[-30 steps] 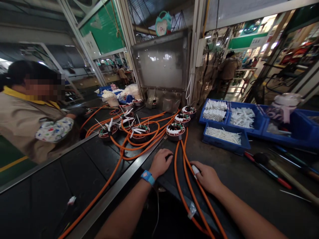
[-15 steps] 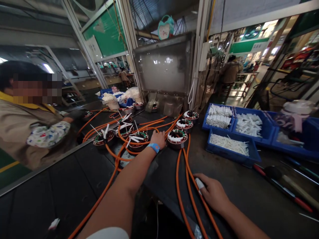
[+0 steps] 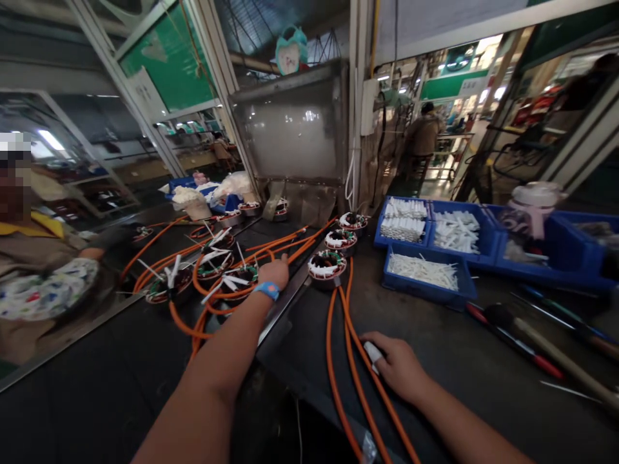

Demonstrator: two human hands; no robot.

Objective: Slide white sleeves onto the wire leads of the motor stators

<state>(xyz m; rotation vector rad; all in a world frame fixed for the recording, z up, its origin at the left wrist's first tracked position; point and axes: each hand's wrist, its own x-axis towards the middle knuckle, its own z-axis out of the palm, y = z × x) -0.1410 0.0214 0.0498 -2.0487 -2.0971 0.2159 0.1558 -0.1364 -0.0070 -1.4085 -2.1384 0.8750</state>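
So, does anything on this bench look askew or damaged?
Nothing looks damaged. The orange cables lie in tangled loops around the coils by the left hand; the right hand rests on two cables.

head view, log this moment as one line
left hand: on orange cables by stator | right hand: resting on bench, taped finger

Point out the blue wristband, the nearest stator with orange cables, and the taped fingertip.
blue wristband (image 3: 266, 290): head view, on the band's top face.
stator (image 3: 327, 265): head view, on its white winding ring.
taped fingertip (image 3: 373, 352): head view, on the white tape.
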